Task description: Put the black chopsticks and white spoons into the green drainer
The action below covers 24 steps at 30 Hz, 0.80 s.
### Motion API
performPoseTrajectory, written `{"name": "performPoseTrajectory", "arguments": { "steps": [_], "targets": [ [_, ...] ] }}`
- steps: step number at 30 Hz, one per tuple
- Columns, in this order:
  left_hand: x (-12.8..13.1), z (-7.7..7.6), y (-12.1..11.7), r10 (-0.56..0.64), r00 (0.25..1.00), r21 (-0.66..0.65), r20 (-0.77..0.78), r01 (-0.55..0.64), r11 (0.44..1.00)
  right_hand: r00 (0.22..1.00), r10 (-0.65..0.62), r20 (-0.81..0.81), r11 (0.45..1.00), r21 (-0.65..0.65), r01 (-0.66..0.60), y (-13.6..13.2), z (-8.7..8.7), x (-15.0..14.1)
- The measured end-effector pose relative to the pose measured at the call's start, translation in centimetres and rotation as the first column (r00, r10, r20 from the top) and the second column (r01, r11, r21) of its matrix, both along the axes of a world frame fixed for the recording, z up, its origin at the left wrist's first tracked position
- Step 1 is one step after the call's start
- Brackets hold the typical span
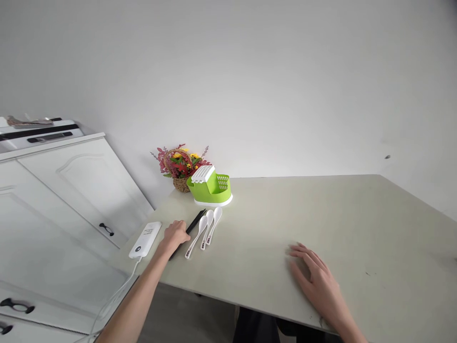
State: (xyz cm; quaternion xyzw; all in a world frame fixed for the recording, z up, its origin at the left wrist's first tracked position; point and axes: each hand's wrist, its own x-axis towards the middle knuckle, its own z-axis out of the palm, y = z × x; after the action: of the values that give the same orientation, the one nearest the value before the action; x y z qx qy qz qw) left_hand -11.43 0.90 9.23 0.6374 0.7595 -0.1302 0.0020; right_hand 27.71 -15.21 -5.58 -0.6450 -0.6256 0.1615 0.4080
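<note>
My left hand [175, 232] is closed round the middle of a bundle of black chopsticks [195, 220], which lies slantwise on the table. Just right of it lie three white spoons: one spoon [203, 223] nearest the chopsticks, a middle spoon [209, 218] and an outer spoon [217, 214], bowls pointing away from me. Behind them stands a green and white cutlery holder [203, 191] with a slotted white top and a side basket. Over on the right, my right hand [316, 276] is open, palm down at the table, fingers apart and slightly blurred, holding nothing.
A white power bank [145, 239] with a cable [123, 287] lies left of my left hand. Behind the holder is a wicker flower basket [181, 184]. White cabinets [71, 214] stand along the left side of the pale table [271, 214], and a wall [285, 95] rises behind it.
</note>
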Motion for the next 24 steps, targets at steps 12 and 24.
{"name": "performPoseTrajectory", "arguments": {
  "steps": [12, 24],
  "targets": [
    [-0.2, -0.9, 0.6, -0.018, 1.000, 0.010, -0.004, 0.018, 1.000, 1.000, 0.003, -0.020, 1.000, -0.010, -0.004, -0.1, 0.3, 0.0],
    [-1.5, -0.5, 1.5, -0.017, 0.998, 0.027, 0.053, 0.016, 1.000, 1.000, 0.010, 0.009, 1.000, 0.020, -0.010, 0.0, -0.1, 0.1]
  ]
}}
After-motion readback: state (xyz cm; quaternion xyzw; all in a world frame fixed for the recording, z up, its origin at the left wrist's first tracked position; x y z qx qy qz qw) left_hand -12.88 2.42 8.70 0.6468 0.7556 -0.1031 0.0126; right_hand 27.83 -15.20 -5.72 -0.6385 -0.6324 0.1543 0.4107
